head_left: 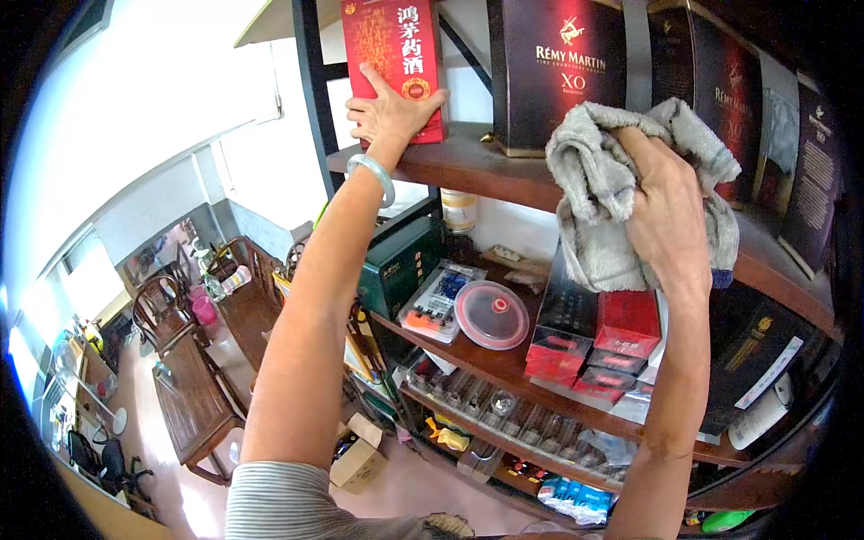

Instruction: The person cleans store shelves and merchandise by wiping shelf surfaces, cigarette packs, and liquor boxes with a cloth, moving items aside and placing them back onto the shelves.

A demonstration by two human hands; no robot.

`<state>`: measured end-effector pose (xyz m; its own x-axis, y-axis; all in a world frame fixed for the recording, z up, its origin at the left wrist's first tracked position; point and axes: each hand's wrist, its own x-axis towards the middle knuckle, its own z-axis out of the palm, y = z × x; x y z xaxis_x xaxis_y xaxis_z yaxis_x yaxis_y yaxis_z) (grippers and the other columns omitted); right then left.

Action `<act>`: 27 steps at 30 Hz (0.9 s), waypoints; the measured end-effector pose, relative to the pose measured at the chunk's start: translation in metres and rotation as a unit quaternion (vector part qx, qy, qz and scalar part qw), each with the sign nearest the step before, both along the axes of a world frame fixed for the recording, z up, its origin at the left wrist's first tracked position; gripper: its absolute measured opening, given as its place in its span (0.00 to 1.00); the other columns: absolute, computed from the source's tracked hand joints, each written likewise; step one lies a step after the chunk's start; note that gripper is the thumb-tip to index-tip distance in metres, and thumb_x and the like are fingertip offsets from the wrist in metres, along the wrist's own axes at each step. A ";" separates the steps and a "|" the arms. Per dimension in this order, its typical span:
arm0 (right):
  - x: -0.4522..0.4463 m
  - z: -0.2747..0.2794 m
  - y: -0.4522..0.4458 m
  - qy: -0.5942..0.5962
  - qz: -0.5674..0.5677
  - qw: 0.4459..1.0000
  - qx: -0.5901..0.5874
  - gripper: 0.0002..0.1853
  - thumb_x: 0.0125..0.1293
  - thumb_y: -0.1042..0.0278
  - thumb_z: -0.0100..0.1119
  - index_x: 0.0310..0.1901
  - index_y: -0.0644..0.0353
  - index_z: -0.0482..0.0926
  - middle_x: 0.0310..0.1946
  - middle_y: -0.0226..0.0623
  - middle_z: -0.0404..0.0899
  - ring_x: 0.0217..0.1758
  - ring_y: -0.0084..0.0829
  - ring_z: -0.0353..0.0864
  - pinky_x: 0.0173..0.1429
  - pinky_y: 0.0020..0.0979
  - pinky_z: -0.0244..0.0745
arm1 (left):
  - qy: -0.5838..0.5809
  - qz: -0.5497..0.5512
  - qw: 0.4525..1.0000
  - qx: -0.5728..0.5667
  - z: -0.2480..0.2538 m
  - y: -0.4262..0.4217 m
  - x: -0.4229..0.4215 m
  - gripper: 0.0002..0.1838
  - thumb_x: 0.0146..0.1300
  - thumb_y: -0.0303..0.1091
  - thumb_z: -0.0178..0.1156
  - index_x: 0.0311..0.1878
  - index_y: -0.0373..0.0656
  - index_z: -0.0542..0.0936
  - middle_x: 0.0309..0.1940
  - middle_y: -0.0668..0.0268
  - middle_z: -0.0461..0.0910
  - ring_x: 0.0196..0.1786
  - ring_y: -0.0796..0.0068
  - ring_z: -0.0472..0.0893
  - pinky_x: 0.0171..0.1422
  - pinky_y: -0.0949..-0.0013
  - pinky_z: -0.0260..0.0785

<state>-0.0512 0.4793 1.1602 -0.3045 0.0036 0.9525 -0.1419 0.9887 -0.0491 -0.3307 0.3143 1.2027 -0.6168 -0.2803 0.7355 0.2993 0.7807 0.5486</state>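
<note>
My left hand (pixel 393 110) grips the lower part of a red box (pixel 389 40) with gold and white Chinese characters. Its thumb is at the box's right edge and its other fingers spread toward the left. The box stands upright at the left end of the upper wooden shelf (pixel 477 166). Bunched in my right hand (pixel 663 202) is a grey towel (pixel 589 171), held in front of the shelf's edge. Behind the towel stand dark Rémy Martin XO boxes (pixel 562 72); the towel covers part of them. A pale bangle (pixel 371 177) circles my left wrist.
The shelf below carries a dark green box (pixel 402 265), a round clear-lidded container (pixel 491 314) and small red boxes (pixel 628 322). Clear glassware (pixel 504 405) fills a lower shelf. On the floor sits an open cardboard box (pixel 358 454). Wooden tables (pixel 193 396) and chairs stand at left.
</note>
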 end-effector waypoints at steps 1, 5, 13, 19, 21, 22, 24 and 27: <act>0.000 0.000 -0.001 -0.002 -0.001 1.000 -0.001 0.12 0.54 0.71 0.48 0.41 0.59 0.75 0.35 0.54 0.76 0.41 0.54 0.75 0.45 0.47 0.68 | -0.001 -0.010 1.000 0.003 0.001 -0.001 0.002 0.70 0.30 0.73 0.65 0.71 0.51 0.37 0.55 0.33 0.54 0.59 0.34 0.58 0.55 0.37 0.53; 0.006 0.002 -0.001 -0.066 -0.031 0.997 -0.030 0.19 0.56 0.61 0.52 0.46 0.63 0.75 0.41 0.54 0.76 0.45 0.53 0.75 0.49 0.40 0.68 | 0.001 -0.025 1.000 -0.004 0.001 0.003 0.012 0.70 0.31 0.70 0.67 0.71 0.49 0.36 0.57 0.27 0.49 0.62 0.25 0.51 0.54 0.31 0.50; -0.004 -0.002 0.003 -0.002 -0.044 0.999 0.011 0.13 0.48 0.76 0.45 0.38 0.60 0.74 0.32 0.53 0.75 0.39 0.54 0.74 0.44 0.48 0.69 | 0.004 -0.084 0.996 0.006 0.002 -0.014 -0.001 0.69 0.31 0.66 0.68 0.70 0.50 0.36 0.59 0.30 0.49 0.62 0.28 0.53 0.59 0.37 0.51; 0.000 0.004 -0.001 -0.042 -0.066 0.997 -0.007 0.17 0.56 0.62 0.49 0.45 0.62 0.75 0.39 0.54 0.76 0.45 0.54 0.74 0.48 0.43 0.67 | 0.087 -0.204 0.975 0.021 -0.001 -0.041 -0.001 0.70 0.29 0.67 0.69 0.70 0.48 0.38 0.57 0.31 0.51 0.62 0.30 0.55 0.58 0.35 0.53; -0.005 0.000 0.000 -0.005 -0.046 0.999 0.012 0.13 0.54 0.69 0.47 0.41 0.59 0.76 0.35 0.55 0.76 0.41 0.54 0.74 0.45 0.47 0.68 | 0.085 -0.191 0.978 0.023 0.000 -0.046 -0.001 0.72 0.28 0.70 0.67 0.70 0.44 0.38 0.56 0.29 0.53 0.59 0.33 0.60 0.60 0.41 0.55; -0.005 -0.001 -0.001 -0.006 -0.071 0.997 0.022 0.13 0.56 0.66 0.49 0.42 0.58 0.76 0.36 0.54 0.76 0.43 0.54 0.75 0.46 0.46 0.69 | 0.078 -0.183 0.980 0.021 -0.001 -0.049 0.001 0.73 0.27 0.72 0.67 0.70 0.42 0.38 0.55 0.29 0.55 0.58 0.35 0.62 0.61 0.44 0.55; -0.001 -0.010 -0.006 -0.074 -0.120 0.990 0.001 0.20 0.59 0.61 0.48 0.51 0.60 0.75 0.47 0.52 0.76 0.52 0.48 0.75 0.56 0.38 0.68 | 0.088 -0.283 0.954 -0.044 0.010 -0.062 0.014 0.73 0.26 0.75 0.65 0.70 0.40 0.41 0.59 0.34 0.56 0.61 0.35 0.60 0.67 0.47 0.48; -0.006 0.003 0.017 -0.060 -0.160 0.983 0.066 0.21 0.59 0.64 0.46 0.53 0.61 0.74 0.50 0.51 0.75 0.55 0.48 0.73 0.62 0.38 0.64 | 0.272 -0.135 0.952 -0.047 -0.009 -0.058 0.009 0.56 0.44 0.64 0.65 0.66 0.35 0.52 0.54 0.46 0.67 0.54 0.51 0.71 0.56 0.53 0.65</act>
